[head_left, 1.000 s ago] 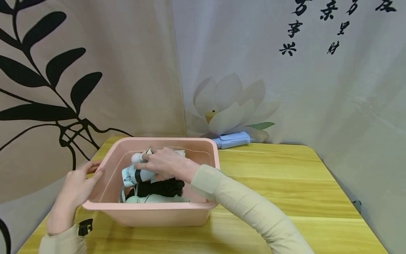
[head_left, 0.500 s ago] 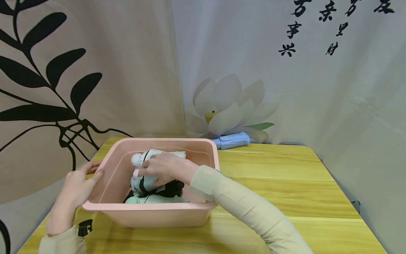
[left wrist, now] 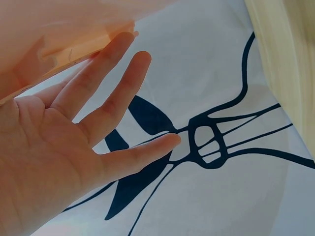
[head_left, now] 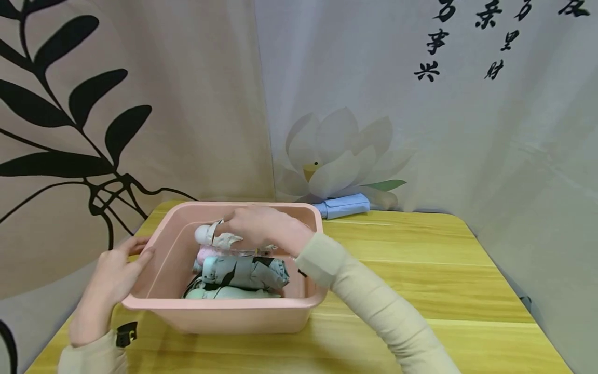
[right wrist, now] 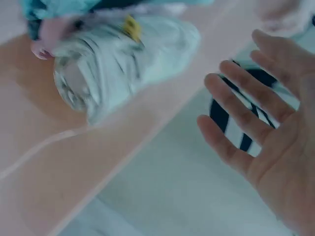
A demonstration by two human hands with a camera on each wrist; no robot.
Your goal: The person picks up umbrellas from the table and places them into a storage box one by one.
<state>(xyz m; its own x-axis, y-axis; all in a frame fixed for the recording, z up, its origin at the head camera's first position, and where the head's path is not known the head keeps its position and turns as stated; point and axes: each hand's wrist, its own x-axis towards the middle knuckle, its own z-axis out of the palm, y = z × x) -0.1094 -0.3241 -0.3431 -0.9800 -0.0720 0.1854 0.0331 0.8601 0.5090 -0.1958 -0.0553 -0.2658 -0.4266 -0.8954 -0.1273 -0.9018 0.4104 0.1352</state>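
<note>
Several folded umbrellas lie in a pink plastic basin [head_left: 224, 315]. The grey-blue umbrella [head_left: 247, 272] rests across the mint-green umbrella [head_left: 229, 293] and something black. Behind it lie a pink one [head_left: 207, 253] and a white umbrella [head_left: 226, 240] with a round white end. My right hand [head_left: 261, 226] is over the white umbrella, covering much of it in the head view. In the right wrist view its loosely spread fingers hold nothing, apart from the white umbrella [right wrist: 118, 69]. My left hand [head_left: 117, 270] rests its fingertips at the basin's left rim, the other fingers spread.
A blue folded umbrella [head_left: 345, 206] lies on the wooden table [head_left: 420, 270] behind the basin's right corner. Printed curtains [head_left: 210, 104] hang close along the back and left of the table. The basin's raised walls surround the umbrellas.
The grey-blue umbrella has shifted toward me and to the right, and my right hand has left it. That hand has moved back over the white umbrella. My left hand stays at the rim.
</note>
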